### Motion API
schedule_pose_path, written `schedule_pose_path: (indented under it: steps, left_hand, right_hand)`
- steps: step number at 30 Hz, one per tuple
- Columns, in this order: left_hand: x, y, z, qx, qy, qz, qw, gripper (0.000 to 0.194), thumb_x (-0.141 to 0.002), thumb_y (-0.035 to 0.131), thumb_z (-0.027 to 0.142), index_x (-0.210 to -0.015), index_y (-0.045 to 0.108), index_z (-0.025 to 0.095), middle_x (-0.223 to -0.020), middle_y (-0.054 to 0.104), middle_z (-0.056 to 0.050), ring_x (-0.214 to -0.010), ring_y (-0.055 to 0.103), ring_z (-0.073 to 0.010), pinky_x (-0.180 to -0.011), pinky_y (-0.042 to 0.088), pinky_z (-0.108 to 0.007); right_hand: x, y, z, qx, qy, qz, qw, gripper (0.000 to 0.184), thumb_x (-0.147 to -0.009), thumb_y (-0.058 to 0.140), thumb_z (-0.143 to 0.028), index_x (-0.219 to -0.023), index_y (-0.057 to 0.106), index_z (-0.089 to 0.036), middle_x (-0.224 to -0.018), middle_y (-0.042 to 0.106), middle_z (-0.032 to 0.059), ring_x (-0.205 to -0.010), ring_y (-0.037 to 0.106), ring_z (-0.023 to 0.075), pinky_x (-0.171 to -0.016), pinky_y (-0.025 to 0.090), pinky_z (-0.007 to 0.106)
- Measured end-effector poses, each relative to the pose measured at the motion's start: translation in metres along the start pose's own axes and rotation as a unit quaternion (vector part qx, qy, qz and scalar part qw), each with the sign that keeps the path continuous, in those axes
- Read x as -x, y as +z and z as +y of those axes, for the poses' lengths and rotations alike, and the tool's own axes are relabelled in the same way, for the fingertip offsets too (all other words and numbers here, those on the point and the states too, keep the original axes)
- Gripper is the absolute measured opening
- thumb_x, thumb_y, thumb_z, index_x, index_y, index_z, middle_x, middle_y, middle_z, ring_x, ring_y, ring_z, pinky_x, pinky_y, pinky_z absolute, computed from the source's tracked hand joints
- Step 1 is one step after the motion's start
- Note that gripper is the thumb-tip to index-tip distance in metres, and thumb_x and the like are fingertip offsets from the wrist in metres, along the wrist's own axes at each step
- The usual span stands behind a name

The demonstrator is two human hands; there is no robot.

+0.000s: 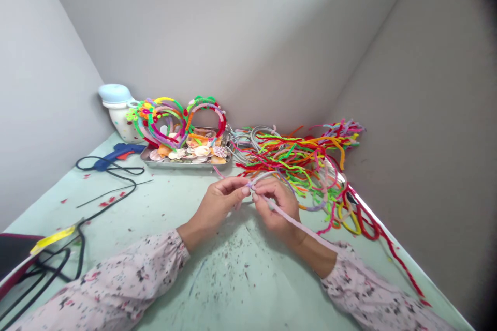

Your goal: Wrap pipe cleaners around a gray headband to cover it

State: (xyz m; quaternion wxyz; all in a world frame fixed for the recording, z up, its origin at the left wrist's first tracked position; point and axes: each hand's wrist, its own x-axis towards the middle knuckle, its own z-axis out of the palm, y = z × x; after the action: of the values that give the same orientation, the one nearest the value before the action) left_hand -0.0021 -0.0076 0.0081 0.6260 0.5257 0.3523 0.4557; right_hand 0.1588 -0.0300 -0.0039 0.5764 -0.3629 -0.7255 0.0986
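Note:
My left hand [221,201] and my right hand [277,209] meet over the middle of the pale green table [163,217]. Both pinch a pale pink pipe cleaner [298,226] wound around a thin grey headband [264,176]. The left fingertips press the wrapped end at the headband. The right hand's fingers curl round the fuzzy strand, whose loose tail runs back over my right wrist and sleeve. A heap of coloured pipe cleaners [306,160] lies just beyond the right hand.
A metal tray [186,163] of seashells carries several wrapped colourful headbands [178,119] at the back. A white jar with a blue lid [118,108] stands in the corner. A blue glue gun [116,154] and black cables [97,207] lie left. Grey walls close in behind and right.

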Motion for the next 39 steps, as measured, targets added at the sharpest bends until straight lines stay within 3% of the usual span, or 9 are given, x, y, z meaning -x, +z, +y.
schedule_pose_path:
  steps: [16,24,39]
  left_hand:
    - [0.003,0.003,0.01,-0.065,0.047,0.071,0.994,0.022,-0.073,0.071,0.031,-0.087,0.072,0.014,-0.074,0.066,-0.001,-0.052,0.044,-0.0062,-0.048,0.037,-0.02]
    - [0.002,0.003,0.012,-0.077,0.038,0.08,0.993,0.021,-0.072,0.071,0.031,-0.086,0.073,0.015,-0.063,0.062,0.001,-0.05,0.042,-0.0065,-0.048,0.034,-0.021]
    - [0.004,0.002,0.012,-0.118,0.051,0.084,0.988,0.023,-0.073,0.07,0.034,-0.085,0.073,0.015,-0.06,0.058,0.002,-0.051,0.04,-0.007,-0.049,0.032,-0.021]
  right_hand:
    - [0.001,0.001,0.003,0.066,-0.016,0.0,0.998,0.026,-0.079,0.056,-0.007,-0.1,0.058,-0.022,-0.093,0.065,0.0035,-0.081,0.061,0.0146,-0.067,0.051,0.027]
    - [0.001,0.0,0.007,0.102,-0.025,-0.019,0.994,0.023,-0.081,0.058,-0.009,-0.1,0.06,-0.022,-0.095,0.067,0.0042,-0.085,0.062,0.0154,-0.069,0.052,0.026]
    - [0.0,-0.001,0.006,0.137,-0.074,-0.021,0.988,0.021,-0.083,0.058,-0.011,-0.101,0.058,-0.022,-0.091,0.067,0.0044,-0.086,0.064,0.0161,-0.073,0.052,0.028]
